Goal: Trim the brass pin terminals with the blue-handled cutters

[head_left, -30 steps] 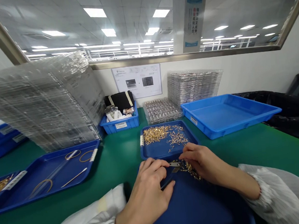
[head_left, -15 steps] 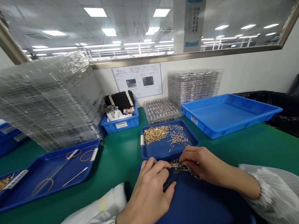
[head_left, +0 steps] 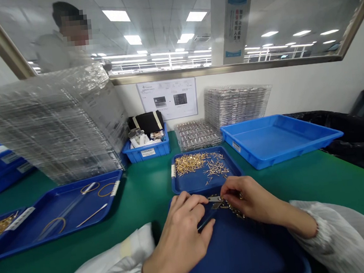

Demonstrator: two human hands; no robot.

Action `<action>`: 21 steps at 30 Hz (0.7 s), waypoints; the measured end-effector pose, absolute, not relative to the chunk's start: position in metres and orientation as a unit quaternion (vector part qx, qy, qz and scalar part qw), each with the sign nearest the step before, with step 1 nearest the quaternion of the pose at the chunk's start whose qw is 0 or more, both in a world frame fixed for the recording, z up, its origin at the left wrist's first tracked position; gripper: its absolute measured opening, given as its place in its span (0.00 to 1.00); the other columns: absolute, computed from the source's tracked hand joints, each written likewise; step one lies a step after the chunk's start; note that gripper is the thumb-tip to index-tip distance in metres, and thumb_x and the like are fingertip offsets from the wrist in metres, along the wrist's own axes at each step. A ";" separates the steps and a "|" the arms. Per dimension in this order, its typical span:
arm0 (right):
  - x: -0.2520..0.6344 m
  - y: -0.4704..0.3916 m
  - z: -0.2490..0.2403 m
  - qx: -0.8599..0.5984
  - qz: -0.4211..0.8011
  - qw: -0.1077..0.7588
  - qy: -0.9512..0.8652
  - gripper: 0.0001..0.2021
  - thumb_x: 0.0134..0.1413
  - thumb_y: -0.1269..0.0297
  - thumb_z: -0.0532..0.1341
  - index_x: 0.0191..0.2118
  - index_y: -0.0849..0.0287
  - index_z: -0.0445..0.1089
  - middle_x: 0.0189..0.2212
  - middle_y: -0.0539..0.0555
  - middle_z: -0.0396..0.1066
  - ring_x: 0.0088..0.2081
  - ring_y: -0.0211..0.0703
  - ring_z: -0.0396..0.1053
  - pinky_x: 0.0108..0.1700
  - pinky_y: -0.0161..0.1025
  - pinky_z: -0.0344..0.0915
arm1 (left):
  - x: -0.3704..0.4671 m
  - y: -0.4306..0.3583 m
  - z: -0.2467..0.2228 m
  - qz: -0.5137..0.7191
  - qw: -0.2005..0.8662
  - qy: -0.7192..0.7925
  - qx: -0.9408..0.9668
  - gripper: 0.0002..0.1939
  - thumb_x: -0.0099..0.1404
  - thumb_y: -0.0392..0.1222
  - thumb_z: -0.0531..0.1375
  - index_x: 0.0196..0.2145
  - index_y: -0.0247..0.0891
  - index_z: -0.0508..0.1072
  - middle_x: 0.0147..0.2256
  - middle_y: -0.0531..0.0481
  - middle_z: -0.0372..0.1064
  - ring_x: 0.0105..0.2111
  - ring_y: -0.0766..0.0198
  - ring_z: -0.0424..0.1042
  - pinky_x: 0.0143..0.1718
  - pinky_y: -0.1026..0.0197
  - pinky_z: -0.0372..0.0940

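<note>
So the plier-like tool [head_left: 214,199] is sitting between the two hands, low over the near blue tray [head_left: 243,254]. The left hand [head_left: 183,221] is curling around it, fingers closing in along its side. The right hand [head_left: 249,194] is meeting its tip, thumb and fingertips pinching together; whatever's between them is too small to tell. Honestly, I'd be bracing the left wrist and letting only the right fingertips do the fine moving, in line with the tip. The loose metal bits [head_left: 237,212] are lying right under the right hand, so I'd be lifting those knuckles a touch to avoid scattering them. Just beyond both hands, the far blue tray [head_left: 188,184] is holding gold pins [head_left: 188,164] on the green tabletop [head_left: 144,182].
</note>
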State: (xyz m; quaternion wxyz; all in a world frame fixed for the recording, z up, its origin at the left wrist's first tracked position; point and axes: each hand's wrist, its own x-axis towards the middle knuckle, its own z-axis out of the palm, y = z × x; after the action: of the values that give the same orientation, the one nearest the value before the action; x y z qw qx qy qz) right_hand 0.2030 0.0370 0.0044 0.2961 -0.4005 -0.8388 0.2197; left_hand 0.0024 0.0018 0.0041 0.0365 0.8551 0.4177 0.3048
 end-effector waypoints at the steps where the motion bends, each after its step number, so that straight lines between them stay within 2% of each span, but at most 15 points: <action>1: 0.203 0.037 0.004 -0.403 0.218 0.299 -0.837 0.08 0.49 0.78 0.54 0.29 0.61 0.68 0.25 0.49 0.66 0.26 0.33 0.61 0.27 0.29 0.56 | 0.003 0.002 0.004 0.308 0.034 0.416 0.855 0.06 0.56 0.34 0.58 0.21 0.37 0.67 0.37 0.49 0.69 0.36 0.57 0.65 0.41 0.48 0.61; 9: 0.201 0.035 0.007 -0.407 0.280 0.373 -0.785 0.06 0.46 0.77 0.54 0.24 0.62 0.64 0.22 0.48 0.63 0.25 0.33 0.60 0.26 0.29 0.56 | 0.004 0.001 0.007 0.375 0.033 0.381 0.844 0.08 0.56 0.32 0.58 0.21 0.36 0.63 0.36 0.49 0.70 0.35 0.59 0.65 0.38 0.50 0.62; 12: 0.203 0.039 0.009 -0.400 0.377 0.393 -0.737 0.05 0.48 0.72 0.55 0.23 0.62 0.62 0.19 0.46 0.60 0.22 0.31 0.56 0.24 0.29 0.54 | 0.005 0.001 0.009 0.414 0.066 0.377 0.826 0.09 0.55 0.32 0.59 0.21 0.36 0.62 0.35 0.49 0.70 0.34 0.60 0.66 0.37 0.52 0.63; 15: 0.207 0.042 0.011 -0.392 0.460 0.371 -0.705 0.06 0.49 0.69 0.55 0.23 0.62 0.61 0.17 0.45 0.56 0.19 0.29 0.52 0.20 0.28 0.51 | 0.005 0.002 0.011 0.420 0.119 0.384 0.813 0.10 0.54 0.33 0.60 0.20 0.36 0.61 0.32 0.50 0.70 0.32 0.63 0.67 0.37 0.55 0.64; 18: 0.211 0.040 0.015 -0.386 0.403 0.319 -0.766 0.03 0.46 0.74 0.54 0.25 0.63 0.62 0.20 0.47 0.61 0.21 0.31 0.56 0.23 0.28 0.53 | 0.004 0.003 0.011 0.392 0.157 0.386 0.820 0.11 0.53 0.32 0.61 0.20 0.36 0.60 0.30 0.52 0.69 0.30 0.65 0.67 0.36 0.56 0.64; 21: 0.213 0.036 0.018 -0.367 0.282 0.270 -0.844 0.06 0.42 0.78 0.54 0.27 0.62 0.64 0.25 0.48 0.64 0.25 0.32 0.59 0.27 0.29 0.55 | 0.003 0.004 0.009 0.364 0.162 0.373 0.838 0.11 0.53 0.32 0.61 0.20 0.36 0.60 0.29 0.52 0.68 0.30 0.64 0.66 0.35 0.57 0.63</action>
State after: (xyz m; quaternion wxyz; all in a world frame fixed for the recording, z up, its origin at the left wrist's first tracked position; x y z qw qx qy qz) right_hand 0.2130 0.0361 0.0182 0.2704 -0.3667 -0.8444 0.2818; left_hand 0.0029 0.0042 0.0094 0.1618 0.8378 0.3735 0.3639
